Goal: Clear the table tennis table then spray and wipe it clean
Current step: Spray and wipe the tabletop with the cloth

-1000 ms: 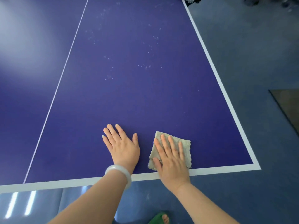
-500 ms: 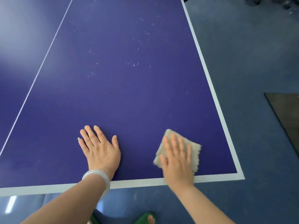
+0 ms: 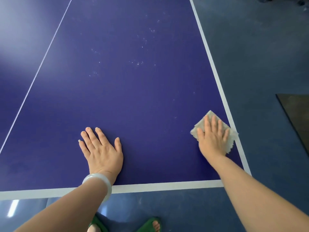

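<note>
The person stands at the near end of the bench (image 3: 133, 101), both palms down on its dark blue top. The right hand (image 3: 212, 139) lies flat, fingers straight and together, pressing a folded beige cloth (image 3: 231, 137) against the surface; nothing is gripped, the cloth is simply pinned under the palm. The cloth sits at the bench's near right corner, its outer edge touching the white side line (image 3: 215, 76) and a frayed corner reaching over it. The left hand (image 3: 102, 151) rests open and spread on the bare top, well apart from the cloth, closer to the bench's middle and just beyond the white end line (image 3: 158, 185); a pale bangle (image 3: 98, 183) circles that wrist.

What the next stroke turns on, I think, is the scatter of white droplets (image 3: 138, 62): they lie up the bench from the cloth and toward the centre, along the bench's long axis, away from the person. The right hand is the one with the cloth, so a push forward and inward from the corner looks the likely way to reach them, with the left hand serving as a brace. The wiping seems partly done.
</note>
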Motion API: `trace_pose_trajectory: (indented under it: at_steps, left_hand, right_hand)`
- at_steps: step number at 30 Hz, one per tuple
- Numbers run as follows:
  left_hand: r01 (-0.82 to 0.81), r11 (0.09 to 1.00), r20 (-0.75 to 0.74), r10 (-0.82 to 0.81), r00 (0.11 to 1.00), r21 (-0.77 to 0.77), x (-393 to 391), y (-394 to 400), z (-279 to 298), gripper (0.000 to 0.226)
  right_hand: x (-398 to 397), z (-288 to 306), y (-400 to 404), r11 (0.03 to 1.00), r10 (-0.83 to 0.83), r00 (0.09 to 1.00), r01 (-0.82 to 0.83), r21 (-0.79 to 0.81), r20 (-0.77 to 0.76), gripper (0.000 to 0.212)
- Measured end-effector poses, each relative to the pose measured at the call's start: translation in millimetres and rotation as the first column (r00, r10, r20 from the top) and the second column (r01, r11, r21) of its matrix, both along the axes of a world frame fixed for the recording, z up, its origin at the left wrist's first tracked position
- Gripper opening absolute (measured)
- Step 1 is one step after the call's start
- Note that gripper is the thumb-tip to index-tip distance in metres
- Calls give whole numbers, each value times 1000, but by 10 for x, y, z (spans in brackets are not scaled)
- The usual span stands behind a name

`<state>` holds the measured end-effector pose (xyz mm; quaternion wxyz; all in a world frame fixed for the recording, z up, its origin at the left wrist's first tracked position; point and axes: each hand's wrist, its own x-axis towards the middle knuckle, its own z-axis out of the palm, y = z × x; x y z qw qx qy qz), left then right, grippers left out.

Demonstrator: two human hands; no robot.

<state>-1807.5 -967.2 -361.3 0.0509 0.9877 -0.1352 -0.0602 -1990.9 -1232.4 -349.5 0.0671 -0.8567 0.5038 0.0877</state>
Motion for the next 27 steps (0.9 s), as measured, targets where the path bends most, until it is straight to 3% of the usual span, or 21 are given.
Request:
trace_pose_trajectory:
  at_steps: [2,5,8,9,11,13,14,15,17,20,22,23,24,26,27]
  left_hand:
    - [-1,1000,-4,1,1000,14,-4,-15,14,77]
    - [2,1000,-5,-2,1000,16,-3,-20,22,77]
    - [3,1000,1,-3,1000,11,14,-7,-3,77]
    - [4,1000,6,-4,1000,9,16,-3,-13,77]
    - [5,1000,12,-5,1000,2,12,0,-24,77]
    - [6,1000,15,-6,1000,3,14,-4,-29,77]
    - [6,1000,16,-6,1000,6,12,-3,-27,77]
    - [6,1000,17,-6,1000,9,11,-1,-25,77]
    - [8,1000,17,-8,1000,15,12,-1,-23,78]
    - [14,1000,9,-14,1000,10,15,-1,-26,77]
    - [16,1000,11,-16,1000,9,20,2,-37,77]
    - [17,1000,13,-17,1000,8,20,7,-41,77]
    - [18,1000,17,-18,1000,5,18,10,-43,76]
    - [25,1000,30,-25,999,5,14,6,-45,77]
    - [27,1000,32,-27,999,9,18,2,-48,78]
  right_hand:
    - [200,-32,373,983,182,982,-183,17,55,60]
    - [81,-74,1015,848,530,842,-530,-31,98,60]
    - [-323,-78,987,767,641,763,-638,-63,80,59]
    - [-453,-71,870,813,581,812,-576,-81,53,60]
    - [-591,-36,648,964,256,966,-253,-85,31,60]
    - [-470,-16,657,993,-95,994,98,-64,62,60]
    - [-329,-5,783,988,-136,988,141,-64,72,62]
    - [-174,-3,955,994,-73,993,79,-74,89,62]
    - [132,-27,1329,974,215,969,-204,-95,121,63]
    - [434,-67,1410,761,649,752,-644,-80,115,61]
    - [556,-78,988,692,721,681,-719,-70,129,59]
    - [596,-86,715,734,679,725,-676,-65,115,59]
    - [612,-91,433,831,556,825,-553,-63,95,57]
    - [598,-44,-26,990,141,987,-138,-41,75,58]
    - [592,-11,-111,999,-46,996,48,-24,81,59]
